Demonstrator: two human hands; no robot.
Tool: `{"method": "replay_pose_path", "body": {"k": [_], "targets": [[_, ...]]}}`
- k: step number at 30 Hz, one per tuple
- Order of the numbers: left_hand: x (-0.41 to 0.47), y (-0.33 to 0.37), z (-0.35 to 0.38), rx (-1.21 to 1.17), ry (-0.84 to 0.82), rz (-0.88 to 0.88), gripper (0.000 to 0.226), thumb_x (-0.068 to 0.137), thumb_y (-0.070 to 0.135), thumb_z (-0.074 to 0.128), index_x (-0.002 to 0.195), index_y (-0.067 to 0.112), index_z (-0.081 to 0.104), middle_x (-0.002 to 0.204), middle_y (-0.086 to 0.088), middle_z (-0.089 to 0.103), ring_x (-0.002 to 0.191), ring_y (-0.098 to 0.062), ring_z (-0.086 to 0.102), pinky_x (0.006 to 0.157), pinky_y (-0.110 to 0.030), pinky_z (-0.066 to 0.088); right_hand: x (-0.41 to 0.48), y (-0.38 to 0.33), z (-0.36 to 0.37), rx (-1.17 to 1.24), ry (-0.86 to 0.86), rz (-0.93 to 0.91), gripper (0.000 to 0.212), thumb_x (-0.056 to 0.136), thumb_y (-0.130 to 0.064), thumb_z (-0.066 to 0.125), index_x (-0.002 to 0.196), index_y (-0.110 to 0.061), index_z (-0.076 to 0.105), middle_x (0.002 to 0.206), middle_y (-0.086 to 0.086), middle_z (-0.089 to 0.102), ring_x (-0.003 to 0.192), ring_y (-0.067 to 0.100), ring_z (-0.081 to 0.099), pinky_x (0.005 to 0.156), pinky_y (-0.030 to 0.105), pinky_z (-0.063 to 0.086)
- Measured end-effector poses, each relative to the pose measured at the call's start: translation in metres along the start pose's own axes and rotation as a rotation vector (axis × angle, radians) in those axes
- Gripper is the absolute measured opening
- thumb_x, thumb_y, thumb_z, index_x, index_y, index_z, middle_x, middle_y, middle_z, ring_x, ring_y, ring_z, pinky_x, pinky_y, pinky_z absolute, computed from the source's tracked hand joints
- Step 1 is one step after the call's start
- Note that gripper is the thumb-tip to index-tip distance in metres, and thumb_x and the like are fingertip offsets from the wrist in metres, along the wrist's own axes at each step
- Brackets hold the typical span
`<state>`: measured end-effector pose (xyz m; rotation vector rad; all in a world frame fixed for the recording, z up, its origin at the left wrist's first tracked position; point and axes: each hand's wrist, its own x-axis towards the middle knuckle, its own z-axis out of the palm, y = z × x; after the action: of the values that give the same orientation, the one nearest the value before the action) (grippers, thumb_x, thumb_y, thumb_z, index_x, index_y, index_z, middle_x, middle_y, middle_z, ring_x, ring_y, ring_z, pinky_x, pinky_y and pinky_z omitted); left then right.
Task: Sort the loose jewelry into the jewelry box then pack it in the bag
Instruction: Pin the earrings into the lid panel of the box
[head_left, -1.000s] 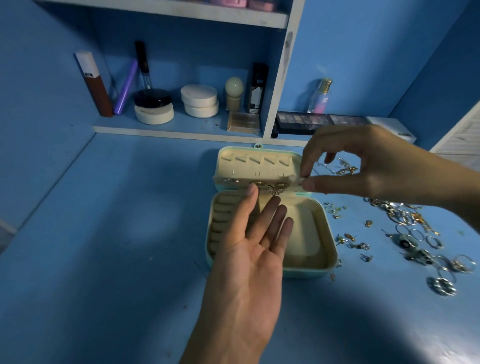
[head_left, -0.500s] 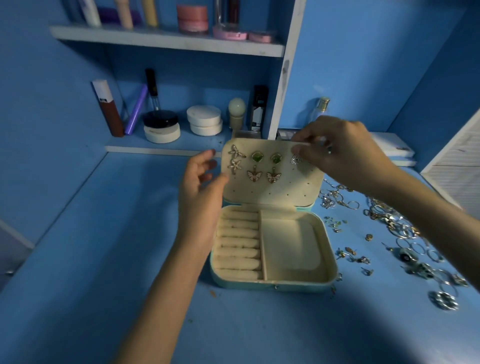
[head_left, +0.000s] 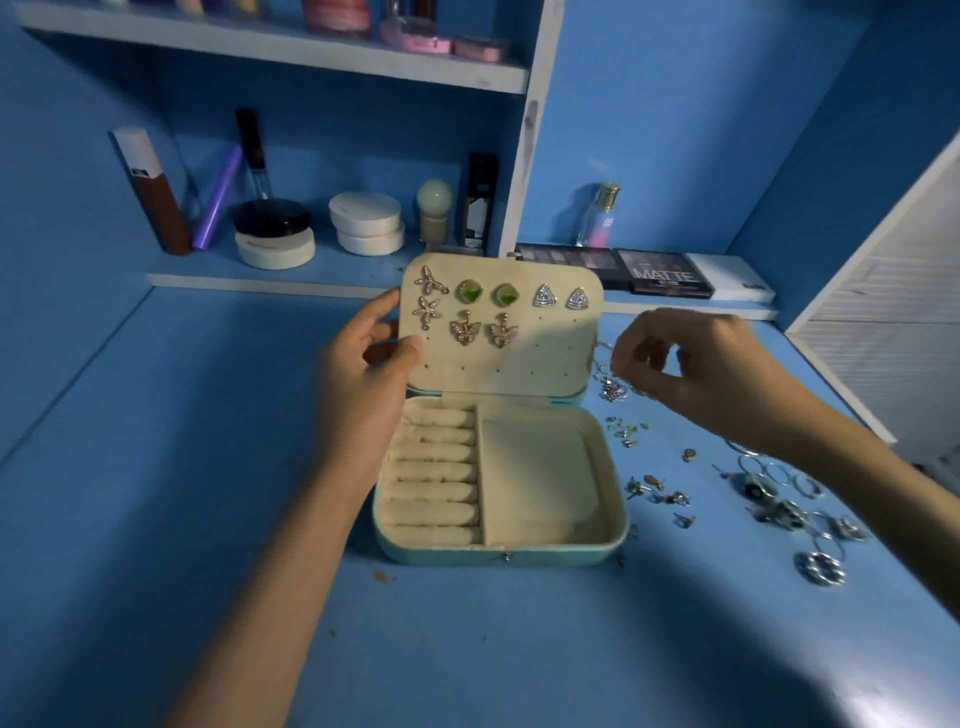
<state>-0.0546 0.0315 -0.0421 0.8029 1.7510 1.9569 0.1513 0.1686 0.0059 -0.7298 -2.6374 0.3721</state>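
An open mint jewelry box (head_left: 498, 556) stands on the blue desk, its cream lid panel (head_left: 519, 358) upright. Several earrings (head_left: 470, 292) are pinned in pairs along the panel's top rows. The ring rolls (head_left: 434, 473) and the side compartment (head_left: 540, 478) hold nothing. My left hand (head_left: 371, 374) grips the lid's left edge, thumb on the front. My right hand (head_left: 691, 364) hovers just right of the lid with its fingers curled, above a small silver tangle (head_left: 613, 389); I cannot tell whether it holds anything. Loose jewelry (head_left: 779, 499) lies scattered to the box's right. No bag is visible.
Cosmetics stand on the low shelf (head_left: 260, 275) behind the box: a brown tube (head_left: 153, 195), round compacts (head_left: 272, 234), white jars (head_left: 366, 223). Eyeshadow palettes (head_left: 660, 273) and a perfume bottle (head_left: 600, 215) sit at the back right. A white louvred panel (head_left: 893, 332) borders the desk on the right.
The lid panel was tipped up to stand upright. My right hand pinned a second triangle earring at the top right, then drew away to the right. My left hand moved to the lid's left edge.
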Motion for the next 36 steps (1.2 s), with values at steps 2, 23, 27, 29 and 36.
{"method": "replay_pose_path", "body": {"k": [2,23,27,29,36], "targets": [[0.001,-0.001,0.000,-0.005,0.002,-0.004,0.042,0.089,-0.002,0.057,0.106,0.037,0.057,0.087,0.010,0.068,0.075,0.004,0.064,0.069,-0.014,0.050,-0.006,0.007,-0.007,-0.010,-0.212,0.005,0.007,0.083,-0.017,0.067,0.080,-0.023,0.067,0.073,-0.012,0.065,0.070,0.004,0.057,0.060,0.007,0.039],[0.004,-0.005,-0.001,-0.035,-0.014,-0.007,0.044,0.089,-0.004,0.055,0.115,0.031,0.057,0.090,0.008,0.068,0.079,0.000,0.067,0.066,-0.015,0.051,-0.022,0.018,-0.008,-0.068,-0.620,0.145,0.003,0.080,-0.031,0.071,0.082,-0.033,0.071,0.078,-0.016,0.070,0.074,-0.004,0.060,0.073,0.016,0.048],[0.004,-0.005,-0.002,-0.034,-0.015,-0.007,0.043,0.089,-0.003,0.056,0.116,0.031,0.057,0.092,0.007,0.069,0.082,-0.001,0.067,0.067,-0.016,0.052,-0.023,0.017,-0.006,-0.057,-0.506,0.137,0.005,0.079,-0.021,0.070,0.075,-0.024,0.068,0.071,-0.013,0.067,0.069,0.004,0.060,0.073,0.030,0.052],[0.004,-0.005,-0.002,-0.033,-0.015,-0.005,0.043,0.089,-0.003,0.056,0.114,0.032,0.057,0.092,0.007,0.069,0.082,-0.001,0.067,0.067,-0.016,0.052,-0.022,0.015,-0.006,-0.009,-0.414,0.149,0.009,0.076,-0.012,0.069,0.071,-0.017,0.064,0.069,-0.006,0.067,0.067,0.012,0.061,0.072,0.036,0.052],[0.003,-0.003,-0.001,-0.046,-0.013,-0.004,0.044,0.089,-0.003,0.056,0.111,0.034,0.057,0.091,0.009,0.069,0.082,-0.001,0.067,0.069,-0.016,0.051,-0.011,-0.002,0.000,0.269,-0.223,0.164,0.010,0.080,-0.006,0.070,0.081,-0.016,0.071,0.078,-0.002,0.071,0.071,0.014,0.065,0.074,0.031,0.055]]}}
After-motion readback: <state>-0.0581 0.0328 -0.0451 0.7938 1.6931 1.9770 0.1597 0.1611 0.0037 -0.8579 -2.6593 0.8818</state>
